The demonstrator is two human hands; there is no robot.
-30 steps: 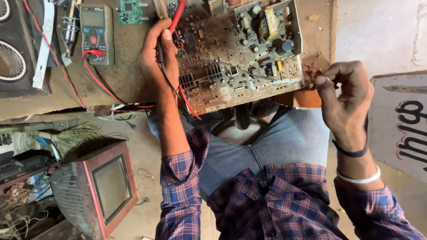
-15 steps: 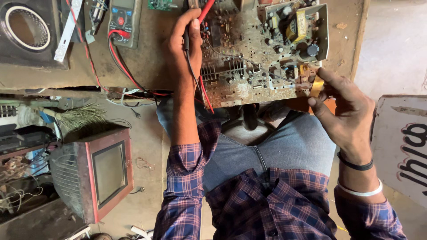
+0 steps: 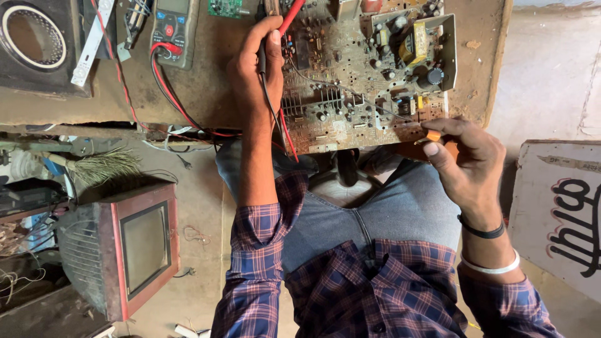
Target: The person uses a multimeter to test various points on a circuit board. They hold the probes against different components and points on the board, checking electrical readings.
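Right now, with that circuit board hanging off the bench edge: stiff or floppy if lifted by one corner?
Probably stiff: the circuit board lies flat though overhanging. Likely top-heavy toward the transformer side. The right hand pinches its near edge; soldered parts look fragile.

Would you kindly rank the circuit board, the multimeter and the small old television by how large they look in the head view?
1. Circuit board
2. Small television, nearly as large and on the floor, so that order is unsure
3. Multimeter, partly cut off

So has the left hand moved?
No. Left hand, gripping the probes, stays at the board's left edge, same gap to the multimeter; only the camera shifted.
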